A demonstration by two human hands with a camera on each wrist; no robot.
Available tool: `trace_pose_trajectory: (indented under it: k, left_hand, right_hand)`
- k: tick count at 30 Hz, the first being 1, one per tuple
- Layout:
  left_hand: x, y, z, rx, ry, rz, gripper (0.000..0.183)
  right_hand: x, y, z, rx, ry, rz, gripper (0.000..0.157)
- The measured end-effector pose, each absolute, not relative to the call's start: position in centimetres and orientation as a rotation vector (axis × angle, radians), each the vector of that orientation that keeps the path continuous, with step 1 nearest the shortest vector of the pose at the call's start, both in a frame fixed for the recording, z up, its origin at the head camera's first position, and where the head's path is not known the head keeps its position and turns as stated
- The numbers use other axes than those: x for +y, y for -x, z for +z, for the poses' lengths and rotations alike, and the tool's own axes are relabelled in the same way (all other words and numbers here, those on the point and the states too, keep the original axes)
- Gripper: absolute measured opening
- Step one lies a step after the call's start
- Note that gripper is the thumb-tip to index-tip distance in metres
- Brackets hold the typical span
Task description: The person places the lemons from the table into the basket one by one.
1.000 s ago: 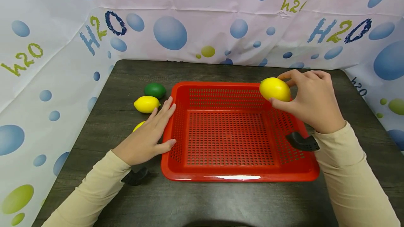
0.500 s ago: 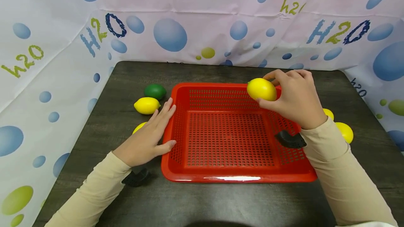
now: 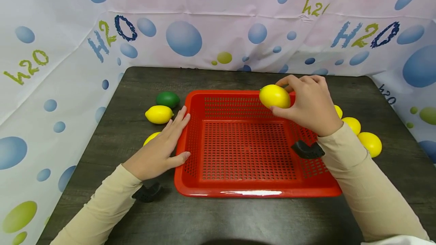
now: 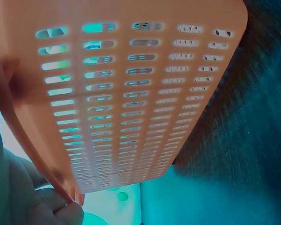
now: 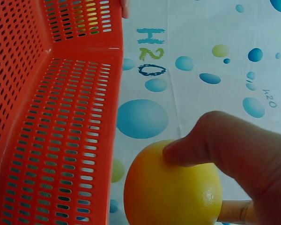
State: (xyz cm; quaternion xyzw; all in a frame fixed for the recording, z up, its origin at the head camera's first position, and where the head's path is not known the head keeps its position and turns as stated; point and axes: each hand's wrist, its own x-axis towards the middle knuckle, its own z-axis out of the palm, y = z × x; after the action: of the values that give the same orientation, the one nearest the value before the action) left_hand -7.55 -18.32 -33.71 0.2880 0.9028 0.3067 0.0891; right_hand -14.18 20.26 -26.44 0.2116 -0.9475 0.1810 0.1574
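On the left of the dark wood-grain surface [image 3: 153, 218], a smooth, dark green oval fruit [image 3: 167, 99] lies just behind a bright yellow lemon [image 3: 159, 114]. Nearer the person, a partly hidden yellow fruit [image 3: 150, 138] peeks out from behind the left hand [image 3: 158, 150]. That hand reaches from a cream sleeve [image 3: 98, 203], its fingers extended and spread, touching the left rim of a red plastic rectangular basket [image 3: 250, 192] with perforated walls and floor. The left wrist view shows the fingertips at the rim and the slotted wall from outside. The basket stands upright on the surface, the grid of its floor visible from above.

To the right, a large, glossy yellow lemon [image 3: 274, 96] is held up in front of the far wall's right part, as seen from the head; whether it is over the basket or behind it, I cannot tell. The right hand [image 3: 311, 105] pinches it, thumb on the near side and fingers on the far side, with its left end jutting free of the grip. Beyond the right rim, three yellow lemons [image 3: 370, 144] sit in a slanting row on the surface, the farthest partly hidden by the right hand.
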Motion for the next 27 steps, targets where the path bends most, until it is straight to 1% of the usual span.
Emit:
trace_pose_trajectory:
  k: [17, 27]
  left_hand:
    - [-18.4, 7.6, -33.9, 2.671, -0.846, 0.929, 0.091]
    - [-18.4, 7.6, -33.9, 2.668, -0.848, 0.937, 0.091]
  right_hand:
    - [18.3, 15.1, -27.4, -2.741, -0.703, 0.524, 0.050]
    - [17.6, 15.5, -27.4, -2.715, -0.700, 0.547, 0.051]
